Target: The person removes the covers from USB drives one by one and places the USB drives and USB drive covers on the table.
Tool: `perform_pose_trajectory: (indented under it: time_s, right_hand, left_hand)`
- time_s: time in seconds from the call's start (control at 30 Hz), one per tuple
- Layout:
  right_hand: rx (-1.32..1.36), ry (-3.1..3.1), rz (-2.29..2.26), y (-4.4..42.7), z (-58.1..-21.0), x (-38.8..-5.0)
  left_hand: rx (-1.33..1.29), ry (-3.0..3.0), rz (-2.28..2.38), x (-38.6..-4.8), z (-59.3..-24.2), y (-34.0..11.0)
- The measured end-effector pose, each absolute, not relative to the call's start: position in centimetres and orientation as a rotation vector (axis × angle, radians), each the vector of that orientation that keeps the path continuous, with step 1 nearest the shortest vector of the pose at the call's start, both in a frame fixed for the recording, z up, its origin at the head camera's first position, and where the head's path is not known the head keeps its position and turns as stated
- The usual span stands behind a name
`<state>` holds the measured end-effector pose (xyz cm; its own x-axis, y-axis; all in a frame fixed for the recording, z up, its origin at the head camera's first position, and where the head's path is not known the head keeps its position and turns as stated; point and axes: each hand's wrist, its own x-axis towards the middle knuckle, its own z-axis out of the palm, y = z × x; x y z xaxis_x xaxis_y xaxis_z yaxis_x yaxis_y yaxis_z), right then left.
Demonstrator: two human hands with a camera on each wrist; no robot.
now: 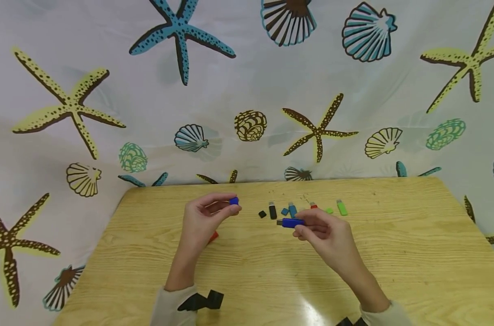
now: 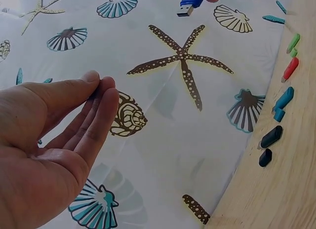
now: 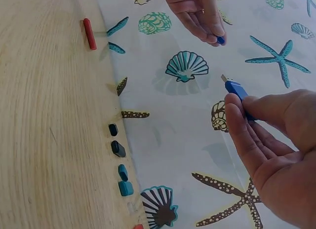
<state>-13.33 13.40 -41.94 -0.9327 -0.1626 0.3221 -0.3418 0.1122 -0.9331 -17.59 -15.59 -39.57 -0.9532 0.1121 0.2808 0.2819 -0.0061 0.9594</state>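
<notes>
My left hand [image 1: 205, 213] pinches a small blue cap [image 1: 234, 201] between thumb and fingertips, above the table. In the left wrist view the fingers hide that cap almost wholly. A blue USB flash drive [image 1: 292, 222] lies between the thumb and fingers of my right hand [image 1: 327, 230]. Its bare metal plug [image 3: 225, 78] points left toward the left hand, and cap and drive are apart. Beyond the hands, uncapped drives lie on the table: a black one [image 1: 273, 211] beside its black cap [image 1: 262, 213], and a teal one [image 1: 292, 210] beside its teal cap [image 1: 285, 211].
Farther right lie a red flash drive [image 2: 291, 69], a green cap [image 1: 329, 210] and a green flash drive [image 1: 342, 208]. A red stick-shaped piece [image 3: 89, 34] rests by my left wrist. Behind the wooden table [image 1: 263, 280] hangs a sea-patterned cloth [image 1: 239, 90].
</notes>
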Motion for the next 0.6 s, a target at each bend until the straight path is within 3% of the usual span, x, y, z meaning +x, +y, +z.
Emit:
perform_pose_trajectory:
  time_s: [0.6]
  right_hand:
    - [0.436, -2.278, 1.744, 10.3, -43.2, -15.3]
  left_hand:
    - [-0.411, -2.09, -2.102, -17.8, -39.6, -16.6]
